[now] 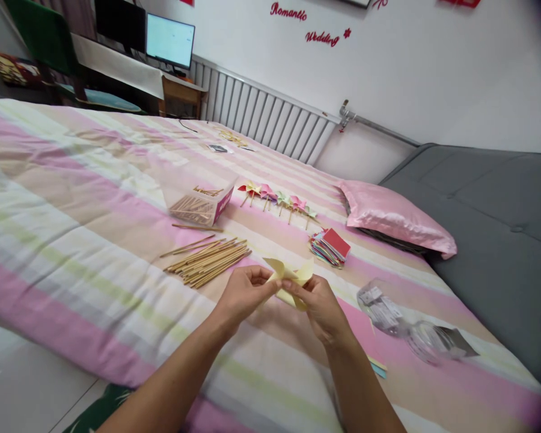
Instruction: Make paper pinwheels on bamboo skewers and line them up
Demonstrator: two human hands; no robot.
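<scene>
Pinched between the fingertips of both hands, a pale yellow paper pinwheel (290, 278) is held just above the striped bed cover (72, 198); the left hand (243, 293) and right hand (321, 307) each have a closed grip on its folded blades. No stick is seen on it yet. A row of finished pinwheels (277, 199) on sticks lies farther back. Still unused are a bundle of wooden sticks (207, 260), a clear box of sticks (198, 207) and a stack of coloured paper squares (330, 247), so much appears left.
</scene>
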